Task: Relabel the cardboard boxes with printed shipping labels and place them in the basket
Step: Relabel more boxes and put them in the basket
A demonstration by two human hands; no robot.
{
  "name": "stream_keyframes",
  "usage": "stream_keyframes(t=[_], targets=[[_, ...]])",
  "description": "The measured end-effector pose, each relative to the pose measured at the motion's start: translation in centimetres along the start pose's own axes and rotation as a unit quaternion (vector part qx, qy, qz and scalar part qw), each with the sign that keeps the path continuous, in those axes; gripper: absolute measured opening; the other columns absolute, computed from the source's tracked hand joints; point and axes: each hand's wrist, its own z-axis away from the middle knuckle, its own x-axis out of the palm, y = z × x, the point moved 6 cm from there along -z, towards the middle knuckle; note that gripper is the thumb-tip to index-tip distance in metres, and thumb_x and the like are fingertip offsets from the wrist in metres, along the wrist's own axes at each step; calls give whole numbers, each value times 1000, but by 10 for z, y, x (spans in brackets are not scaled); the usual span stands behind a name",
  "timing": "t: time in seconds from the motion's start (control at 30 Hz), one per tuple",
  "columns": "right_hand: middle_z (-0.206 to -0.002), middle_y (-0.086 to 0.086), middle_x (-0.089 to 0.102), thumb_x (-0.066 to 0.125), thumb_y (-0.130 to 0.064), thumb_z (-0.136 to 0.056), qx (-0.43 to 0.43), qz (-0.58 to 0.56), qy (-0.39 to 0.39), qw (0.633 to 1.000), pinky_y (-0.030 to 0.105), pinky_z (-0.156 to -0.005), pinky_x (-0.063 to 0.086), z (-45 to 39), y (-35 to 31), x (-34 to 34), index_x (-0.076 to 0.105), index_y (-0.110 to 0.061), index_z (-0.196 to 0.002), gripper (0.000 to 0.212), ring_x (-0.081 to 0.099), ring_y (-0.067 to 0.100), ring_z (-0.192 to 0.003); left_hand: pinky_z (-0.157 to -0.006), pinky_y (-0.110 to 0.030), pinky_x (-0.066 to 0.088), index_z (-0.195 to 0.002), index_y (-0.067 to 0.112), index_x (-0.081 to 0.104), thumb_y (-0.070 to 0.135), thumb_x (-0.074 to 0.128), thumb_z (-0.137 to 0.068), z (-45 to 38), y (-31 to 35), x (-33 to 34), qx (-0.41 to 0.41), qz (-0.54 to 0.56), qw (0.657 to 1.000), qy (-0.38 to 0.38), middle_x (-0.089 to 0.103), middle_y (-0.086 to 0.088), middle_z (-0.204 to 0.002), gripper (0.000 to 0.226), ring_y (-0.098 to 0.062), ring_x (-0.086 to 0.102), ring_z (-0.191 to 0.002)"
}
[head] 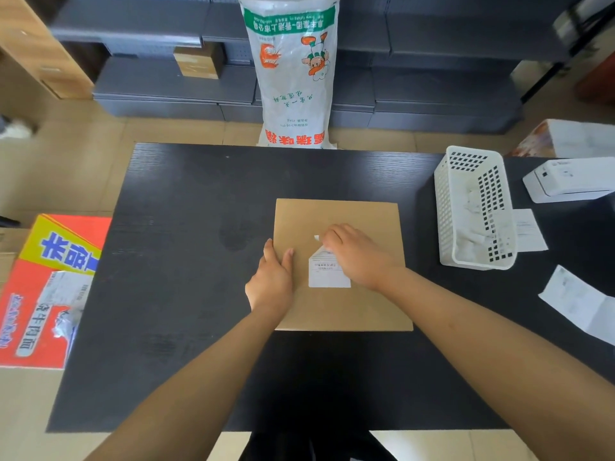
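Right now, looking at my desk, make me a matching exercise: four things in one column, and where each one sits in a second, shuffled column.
Things:
1. cardboard box
2. white basket
3. label printer
4. red carton

Places:
A. far right edge of the table
B. off the table, at its left side
C. middle of the table, under both hands
D. on the table, between the box and the printer

Pairs: 1-C, 2-D, 3-A, 4-B

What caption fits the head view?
Right hand peels the old label off the cardboard box; left hand steadies it.
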Motion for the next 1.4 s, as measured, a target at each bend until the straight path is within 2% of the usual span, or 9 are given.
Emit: stream_keyframes(t=[0.17, 0.47, 0.77, 0.83, 0.93, 1.03, 1.17, 1.3, 1.4], targets=[[-121, 10, 46, 47, 7, -83, 14, -38, 1, 999, 25, -69, 26, 14, -1, -3, 46, -4, -113, 32, 41, 22, -110, -77, -38, 37, -148, 29, 15, 57, 16, -97, 3, 2, -2, -5, -4, 1000, 8, 53, -1, -135, 58, -31, 60, -104], [-126, 9, 45, 45, 1, -91, 19, -33, 5, 999, 22, -72, 29, 42, 1, -5, 46, -7, -116, 26, 40, 20, -114, -99, -47, 38, -150, 34, 9, 59, 16, -96, 6, 1, -3, -15, 20, 1000, 15, 50, -4, -140, 61, -34, 50, -120], [-121, 10, 49, 38, 8, -88, -4, -37, 18, 999, 24, -76, 35, 57, -4, -17, 49, -4, -114, 31, 44, 22, -107, -92, -46, 39, -150, 30, 15, 57, 15, -97, 4, 1, -2, 3, -1, 1000, 18, 53, -4, -135, 60, -30, 44, -122], [-119, 12, 50, 37, 10, -86, -16, -37, 27, 999, 27, -81, 39, 62, -6, -18, 50, -2, -113, 32, 45, 24, -106, -97, -47, 38, -150, 29, 15, 57, 15, -97, 5, 1, -2, 6, -4, 1000, 18, 53, -5, -136, 60, -32, 46, -121], [-110, 16, 54, 39, 12, -85, -47, -20, 56, 997, 26, -76, 36, 74, -7, -20, 54, 2, -105, 27, 49, 28, -98, -107, -48, 32, -150, 27, 16, 55, 15, -97, 5, 2, -3, 7, -9, 1000, 19, 53, -7, -136, 60, -34, 48, -121], [-97, 17, 58, 46, 15, -79, -56, -23, 81, 995, 26, -70, 35, 81, -10, -27, 57, 3, -94, 22, 54, 30, -85, -106, -48, 33, -150, 26, 17, 55, 14, -97, 6, 3, -4, 13, -10, 1000, 21, 54, -7, -134, 60, -33, 51, -118], [-84, 16, 62, 53, 18, -68, -110, -12, 127, 986, 31, -63, 48, 81, -18, -36, 61, 1, -82, 23, 58, 28, -70, -105, -47, 35, -149, 24, 17, 55, 13, -98, 5, 4, -5, 26, -34, 999, 27, 57, -8, -130, 60, -32, 54, -115], [-86, 15, 64, 65, 19, -65, -120, 10, 167, 979, 32, -70, 52, 83, -12, -38, 64, 1, -84, 26, 61, 27, -72, -91, -45, 43, -149, 25, 16, 56, 12, -97, 3, 3, -5, 26, -29, 999, 17, 56, -6, -129, 61, -31, 55, -112], [-86, 17, 63, 66, 18, -68, -101, 9, 192, 976, 25, -76, 43, 87, -7, -40, 63, 3, -86, 24, 60, 29, -74, -84, -42, 42, -148, 26, 17, 56, 13, -97, 2, 1, -6, 25, -33, 999, 13, 58, -6, -125, 60, -31, 55, -109]])
